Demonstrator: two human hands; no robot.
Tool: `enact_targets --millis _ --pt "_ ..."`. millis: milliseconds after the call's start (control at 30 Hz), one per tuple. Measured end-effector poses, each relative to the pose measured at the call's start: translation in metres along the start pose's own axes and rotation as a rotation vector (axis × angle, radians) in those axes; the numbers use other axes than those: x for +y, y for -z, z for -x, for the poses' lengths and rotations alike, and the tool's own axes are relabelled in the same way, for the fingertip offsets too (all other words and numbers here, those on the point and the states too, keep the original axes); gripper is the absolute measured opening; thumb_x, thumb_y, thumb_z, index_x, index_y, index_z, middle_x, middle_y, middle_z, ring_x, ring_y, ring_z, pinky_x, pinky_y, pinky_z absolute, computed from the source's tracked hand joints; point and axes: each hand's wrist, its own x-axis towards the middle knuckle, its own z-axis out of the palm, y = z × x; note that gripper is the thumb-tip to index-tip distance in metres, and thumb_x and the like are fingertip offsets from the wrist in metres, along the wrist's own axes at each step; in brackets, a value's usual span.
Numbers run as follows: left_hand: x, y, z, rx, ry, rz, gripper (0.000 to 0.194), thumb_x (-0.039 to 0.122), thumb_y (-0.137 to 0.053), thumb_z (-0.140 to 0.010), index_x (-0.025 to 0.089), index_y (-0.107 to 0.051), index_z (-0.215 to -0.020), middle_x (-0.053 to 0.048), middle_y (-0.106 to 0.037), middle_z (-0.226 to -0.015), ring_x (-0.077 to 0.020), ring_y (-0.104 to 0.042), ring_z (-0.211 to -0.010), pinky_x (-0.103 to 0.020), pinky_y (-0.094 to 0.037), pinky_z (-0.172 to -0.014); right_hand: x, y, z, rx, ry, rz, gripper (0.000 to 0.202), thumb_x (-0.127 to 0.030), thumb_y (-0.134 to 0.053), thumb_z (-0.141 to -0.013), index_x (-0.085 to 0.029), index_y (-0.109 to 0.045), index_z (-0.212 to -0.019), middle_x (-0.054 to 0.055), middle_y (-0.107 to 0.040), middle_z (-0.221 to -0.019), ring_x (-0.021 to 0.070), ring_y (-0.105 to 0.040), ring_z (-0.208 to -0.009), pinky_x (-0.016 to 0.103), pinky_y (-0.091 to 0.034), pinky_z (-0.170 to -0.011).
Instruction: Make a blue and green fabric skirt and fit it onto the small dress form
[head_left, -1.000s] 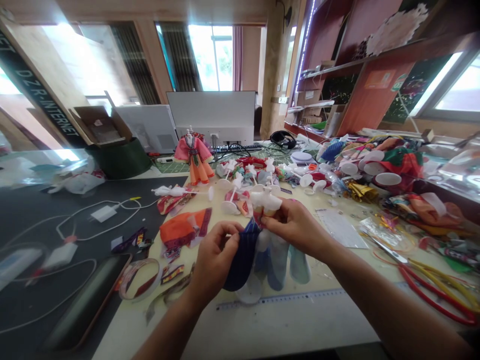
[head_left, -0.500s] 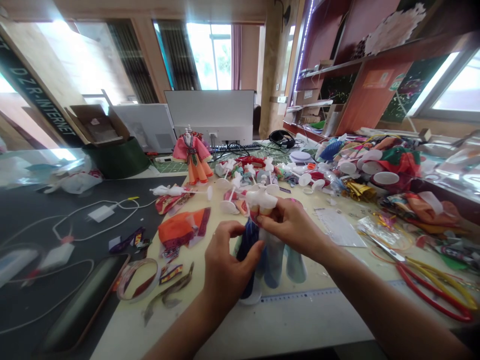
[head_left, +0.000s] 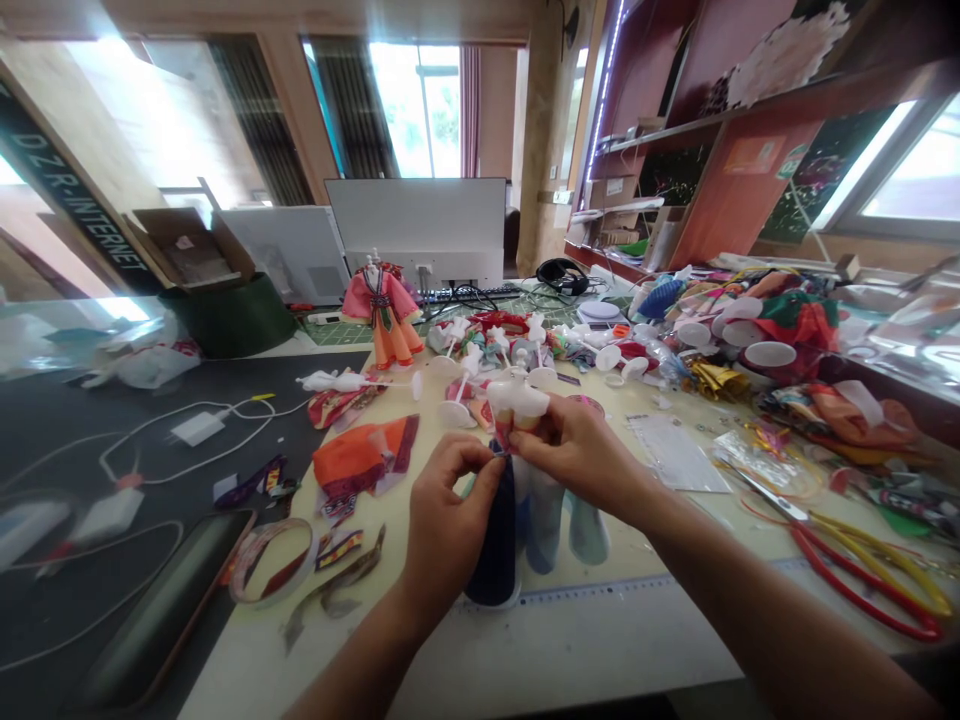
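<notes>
A small white doll figure (head_left: 517,397) stands on the table in front of me, with a reddish wrap around its chest. A dark blue doll skirt (head_left: 495,545) hangs from its waist over a white round base, and pale blue translucent panels (head_left: 544,525) trail to the right. My right hand (head_left: 589,450) grips the torso from the side with thumb and fingers. At the waist my left hand (head_left: 450,510) pinches the top edge of the skirt between thumb and forefinger; the exact bit held is partly hidden by the fingertips.
A ruler (head_left: 600,590) lies along the near side. Orange fabric (head_left: 360,455), a tape roll (head_left: 274,562) and a phone (head_left: 169,615) are on the left; scissors (head_left: 776,497) and red and yellow cords (head_left: 862,580) on the right. Behind stands a dressed doll (head_left: 382,310).
My left hand's thumb and forefinger have closed from a spread pose into a pinch at the doll's waist. The dark blue skirt now hangs straighter; my right hand keeps its grip.
</notes>
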Motion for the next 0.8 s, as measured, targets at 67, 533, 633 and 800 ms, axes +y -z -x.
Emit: enact_targets --millis 67,533,633,800 --pt "-0.002 0.004 0.0 -0.012 0.037 0.064 0.01 0.024 -0.059 -0.082 0.018 -0.056 -0.074 0.001 -0.054 -0.079 -0.0119 -0.053 -0.073 -0.021 -0.044 -0.067 0.0 0.001 0.0 -0.005 -0.002 -0.009 0.018 -0.031 -0.057 -0.079 -0.017 -0.05 -0.07 -0.003 -0.048 -0.06 0.0089 -0.042 -0.055 0.021 -0.03 -0.047" --pt "-0.004 0.007 0.011 -0.052 -0.187 -0.144 0.007 0.017 -0.058 -0.081 0.018 -0.064 -0.085 -0.004 -0.059 -0.087 -0.0158 -0.057 -0.084 -0.026 -0.045 -0.075 0.005 -0.002 -0.001 -0.049 0.006 -0.095 0.011 -0.028 -0.056 -0.08 -0.017 -0.055 -0.081 -0.003 -0.052 -0.067 0.0093 -0.046 -0.06 0.021 -0.032 -0.049" --pt "-0.004 0.009 0.012 -0.093 -0.269 -0.203 0.011 0.014 -0.058 -0.079 0.016 -0.064 -0.088 -0.005 -0.058 -0.089 -0.0168 -0.056 -0.085 -0.028 -0.045 -0.076 0.005 -0.001 -0.001 -0.053 0.013 -0.089 0.009 -0.026 -0.056 -0.079 -0.016 -0.055 -0.079 -0.003 -0.05 -0.065 0.0084 -0.043 -0.058 0.02 -0.03 -0.048" --pt "0.002 0.018 0.016 -0.203 -0.313 -0.252 0.022 0.016 -0.059 -0.076 0.014 -0.062 -0.097 -0.008 -0.055 -0.098 -0.0197 -0.053 -0.093 -0.032 -0.044 -0.081 0.004 -0.001 0.0 -0.073 0.017 -0.113 0.007 -0.023 -0.056 -0.079 -0.017 -0.054 -0.077 -0.004 -0.048 -0.063 0.0076 -0.041 -0.056 0.019 -0.029 -0.047"
